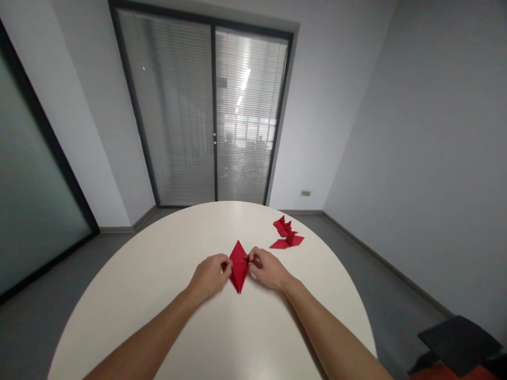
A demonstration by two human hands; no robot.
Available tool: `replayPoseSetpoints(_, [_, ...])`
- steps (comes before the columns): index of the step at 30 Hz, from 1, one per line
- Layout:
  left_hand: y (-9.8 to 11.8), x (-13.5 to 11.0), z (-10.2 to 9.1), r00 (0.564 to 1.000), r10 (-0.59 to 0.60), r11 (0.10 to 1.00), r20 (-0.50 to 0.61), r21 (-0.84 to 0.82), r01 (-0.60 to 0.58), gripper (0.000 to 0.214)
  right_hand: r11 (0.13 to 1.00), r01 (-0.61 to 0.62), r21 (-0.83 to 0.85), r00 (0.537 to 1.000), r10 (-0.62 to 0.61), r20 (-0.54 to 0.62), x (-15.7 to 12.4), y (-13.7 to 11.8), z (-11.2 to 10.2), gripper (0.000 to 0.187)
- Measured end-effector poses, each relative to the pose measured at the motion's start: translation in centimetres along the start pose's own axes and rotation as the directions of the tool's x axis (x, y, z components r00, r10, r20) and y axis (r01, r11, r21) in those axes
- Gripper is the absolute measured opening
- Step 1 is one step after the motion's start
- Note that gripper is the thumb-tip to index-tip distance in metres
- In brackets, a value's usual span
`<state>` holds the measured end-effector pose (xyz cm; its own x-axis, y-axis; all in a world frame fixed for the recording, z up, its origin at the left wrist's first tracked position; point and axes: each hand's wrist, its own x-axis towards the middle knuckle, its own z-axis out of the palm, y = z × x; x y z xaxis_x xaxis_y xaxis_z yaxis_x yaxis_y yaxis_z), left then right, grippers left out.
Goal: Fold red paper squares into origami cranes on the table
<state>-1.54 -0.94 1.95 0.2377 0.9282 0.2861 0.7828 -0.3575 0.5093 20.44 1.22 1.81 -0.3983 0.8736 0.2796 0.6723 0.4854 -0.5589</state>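
White round table (158,295) is carrying a red folded napkin (239,270) at centre. Left hand (209,275) and right hand (268,269) are pinching its side corners. Finished red folds (287,234) are lying far right.

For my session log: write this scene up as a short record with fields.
Setting: round white table, glass doors with blinds behind it
Left hand: fingers pinch the left corner of the red folded sheet
Right hand: fingers pinch its right corner
Sheet shape: a diamond, on the table between the hands
Nearby: more red folded pieces, farther right, apart from both hands
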Motion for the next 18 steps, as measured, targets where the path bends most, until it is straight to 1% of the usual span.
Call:
replayPoseSetpoints(5, [-0.2, 0.1, 0.1, 1.0, -0.025, 1.0, -0.007, -0.014, 0.025, 0.023, 1.0, 0.001, -0.002, 1.0, -0.001, 0.013, 0.0, -0.1, -0.2, 0.01])
replayPoseSetpoints(9, [-0.4, 0.2, 0.1, 1.0, -0.028, 0.999, -0.011, -0.025, 0.028, 0.025, 1.0, 0.012, 0.012, 1.0, -0.013, 0.019, -0.1, -0.2, -0.2, 0.019])
replayPoseSetpoints(12, [-0.5, 0.3, 0.3, 0.998, -0.061, 0.998, -0.02, -0.015, 0.061, 0.025, 1.0, -0.003, 0.024, 0.999, 0.002, 0.034, 0.0, -0.2, -0.3, 0.024])
replayPoseSetpoints(18, [-1.1, 0.5, 0.9, 0.992, -0.109, 0.994, -0.071, 0.002, 0.109, 0.023, 0.999, -0.023, 0.03, 0.998, 0.021, 0.066, -0.1, 0.1, -0.4, 0.021])
